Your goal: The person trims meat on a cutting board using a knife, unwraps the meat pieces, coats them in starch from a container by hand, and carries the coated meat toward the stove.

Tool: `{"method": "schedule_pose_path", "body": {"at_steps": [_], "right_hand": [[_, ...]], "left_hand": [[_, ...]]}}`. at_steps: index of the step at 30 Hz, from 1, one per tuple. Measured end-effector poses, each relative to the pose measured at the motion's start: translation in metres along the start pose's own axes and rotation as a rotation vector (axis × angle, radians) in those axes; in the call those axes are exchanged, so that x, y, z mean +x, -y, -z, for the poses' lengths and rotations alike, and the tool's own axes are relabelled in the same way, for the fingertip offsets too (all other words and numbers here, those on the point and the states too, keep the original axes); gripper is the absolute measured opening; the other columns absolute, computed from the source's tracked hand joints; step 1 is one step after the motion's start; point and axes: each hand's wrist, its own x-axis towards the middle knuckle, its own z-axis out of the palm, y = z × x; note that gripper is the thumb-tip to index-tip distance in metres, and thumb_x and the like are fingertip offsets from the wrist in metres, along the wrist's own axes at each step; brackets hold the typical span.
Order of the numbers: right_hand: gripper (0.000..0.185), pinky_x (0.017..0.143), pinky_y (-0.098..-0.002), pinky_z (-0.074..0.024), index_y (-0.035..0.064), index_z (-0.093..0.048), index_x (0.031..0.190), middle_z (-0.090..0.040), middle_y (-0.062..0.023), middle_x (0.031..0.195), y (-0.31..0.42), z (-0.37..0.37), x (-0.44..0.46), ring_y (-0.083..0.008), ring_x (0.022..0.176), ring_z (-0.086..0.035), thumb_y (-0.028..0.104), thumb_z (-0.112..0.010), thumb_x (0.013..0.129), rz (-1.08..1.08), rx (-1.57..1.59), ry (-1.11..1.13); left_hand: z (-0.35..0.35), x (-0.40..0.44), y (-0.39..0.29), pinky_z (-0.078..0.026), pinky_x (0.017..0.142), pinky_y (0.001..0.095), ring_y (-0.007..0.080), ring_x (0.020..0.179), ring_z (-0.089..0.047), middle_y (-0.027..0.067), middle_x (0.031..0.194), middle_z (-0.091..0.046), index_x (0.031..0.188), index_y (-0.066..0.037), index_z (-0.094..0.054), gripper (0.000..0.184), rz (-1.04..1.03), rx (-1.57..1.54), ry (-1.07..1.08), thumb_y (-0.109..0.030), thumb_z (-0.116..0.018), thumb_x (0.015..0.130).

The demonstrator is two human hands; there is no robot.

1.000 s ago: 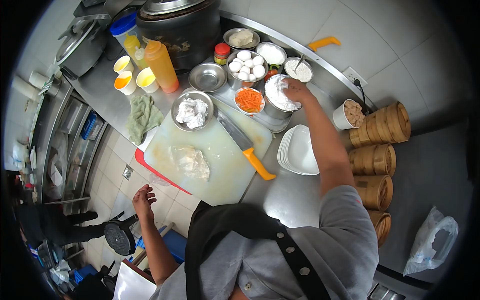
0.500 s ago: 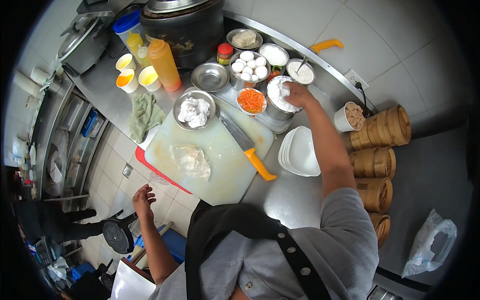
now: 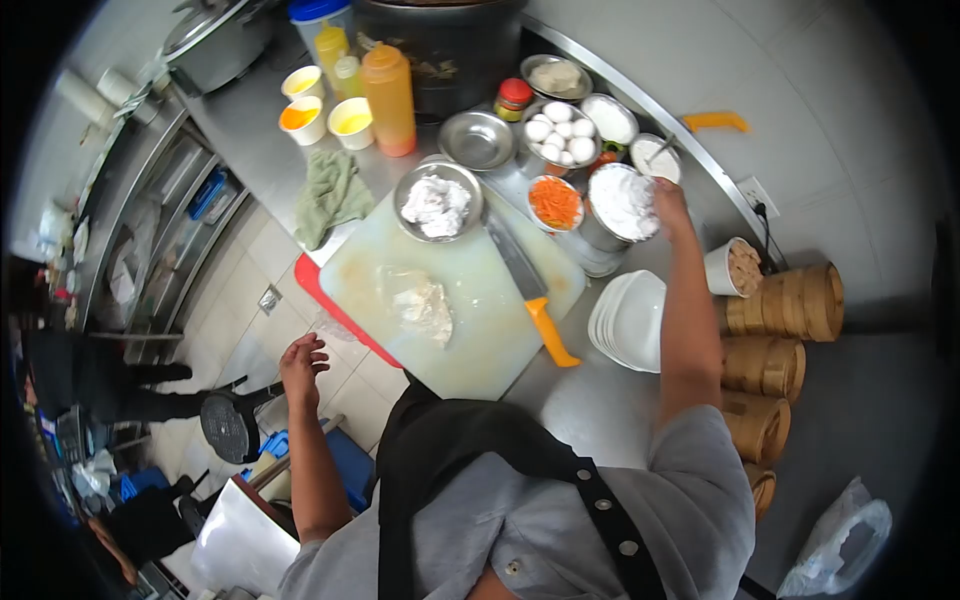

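My right hand is at the right rim of a metal container of white powder; its fingers are small and mostly hidden, so their grip does not show. Away from the counter, my left hand hangs over the floor with bent fingers apart, holding nothing. White, powder-coated lumps fill a metal bowl at the cutting board's far edge. On the board lie a knife with a yellow handle and a clear plastic piece with whitish stuff on it.
Around the powder stand shredded carrots, a bowl of eggs and an empty metal bowl. White dishes are stacked nearer me. Bamboo steamers line the right. A sauce bottle and green cloth are left.
My right hand has moved from over the white powder to the container's right rim. The camera view has shifted, so the counter appears further right. My left hand remains open.
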Motion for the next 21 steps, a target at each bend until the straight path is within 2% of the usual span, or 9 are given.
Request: {"method": "schedule_pose_path", "body": {"at_steps": [1,2,3,8,13,16,19,21], "right_hand": [[0.031,0.053,-0.0292,-0.0465,0.0026,-0.057,0.113,-0.061,-0.0058,0.090,0.001,0.004,-0.004,-0.0132,0.070,-0.057,0.011,-0.047,0.085,-0.005,0.018,-0.036],[0.029,0.053,-0.0305,-0.0457,0.0032,-0.056,0.111,-0.060,-0.0049,0.086,0.002,0.005,-0.008,-0.0147,0.066,-0.054,0.011,-0.046,0.085,0.009,0.079,-0.035],[0.024,0.055,-0.0313,-0.0463,0.0040,-0.056,0.107,-0.059,-0.0050,0.088,-0.005,0.008,-0.002,-0.0145,0.068,-0.054,0.014,-0.045,0.089,0.000,0.143,0.007],[0.026,0.058,-0.0323,-0.0474,0.0042,-0.056,0.108,-0.058,-0.0047,0.091,0.001,0.006,-0.001,-0.0148,0.071,-0.054,0.023,-0.043,0.095,-0.068,0.246,0.017],[0.030,0.063,-0.0317,-0.0497,0.0028,-0.054,0.115,-0.059,-0.0065,0.095,0.010,0.001,0.001,-0.0156,0.077,-0.057,0.020,-0.039,0.096,0.000,0.246,0.083],[0.032,0.066,-0.0295,-0.0499,-0.0006,-0.051,0.118,-0.060,-0.0091,0.100,0.054,-0.014,-0.030,-0.0144,0.081,-0.059,0.016,-0.038,0.094,-0.009,0.326,0.115],[0.031,0.065,-0.0283,-0.0495,-0.0006,-0.051,0.118,-0.060,-0.0086,0.099,0.075,-0.051,-0.040,-0.0145,0.080,-0.059,0.014,-0.039,0.093,0.095,0.319,0.246],[0.031,0.064,-0.0262,-0.0473,-0.0012,-0.052,0.117,-0.061,-0.0058,0.095,0.094,-0.087,-0.058,-0.0122,0.076,-0.057,0.010,-0.046,0.089,0.105,0.298,0.296]], "left_hand": [[-0.005,0.000,-0.001,-0.047,0.051,0.0237,0.0126,0.063,-0.057,0.0090,0.085,-0.062,0.103,0.001,-0.057,0.024,0.004,-0.006,0.006,-0.016,-0.051,0.087],[-0.010,-0.001,-0.003,-0.047,0.051,0.0236,0.0124,0.062,-0.057,0.0089,0.084,-0.062,0.103,0.000,-0.057,0.025,0.002,-0.007,-0.006,-0.017,-0.052,0.086],[-0.013,0.000,-0.004,-0.047,0.051,0.0233,0.0123,0.062,-0.057,0.0090,0.084,-0.062,0.103,0.000,-0.057,0.026,0.000,-0.015,0.008,-0.018,-0.053,0.086],[-0.034,0.008,-0.019,-0.047,0.054,0.0247,0.0124,0.063,-0.056,0.0092,0.084,-0.062,0.102,0.001,-0.058,0.024,-0.029,-0.056,0.092,-0.017,-0.053,0.086],[-0.066,0.018,-0.042,-0.047,0.056,0.0257,0.0118,0.063,-0.055,0.0096,0.083,-0.061,0.098,0.002,-0.059,0.022,-0.060,-0.056,0.129,-0.016,-0.055,0.086],[-0.089,0.027,-0.055,-0.048,0.057,0.0265,0.0127,0.063,-0.054,0.0103,0.083,-0.060,0.097,0.003,-0.059,0.021,-0.073,-0.107,0.190,-0.014,-0.055,0.086],[-0.117,0.045,-0.064,-0.049,0.058,0.0276,0.0150,0.066,-0.057,0.0113,0.086,-0.062,0.102,0.004,-0.057,0.023,-0.091,-0.070,0.243,-0.013,-0.054,0.087],[-0.140,0.055,-0.069,-0.050,0.058,0.0279,0.0161,0.068,-0.059,0.0117,0.088,-0.062,0.105,0.004,-0.057,0.024,-0.107,-0.065,0.275,-0.012,-0.054,0.086]]}}
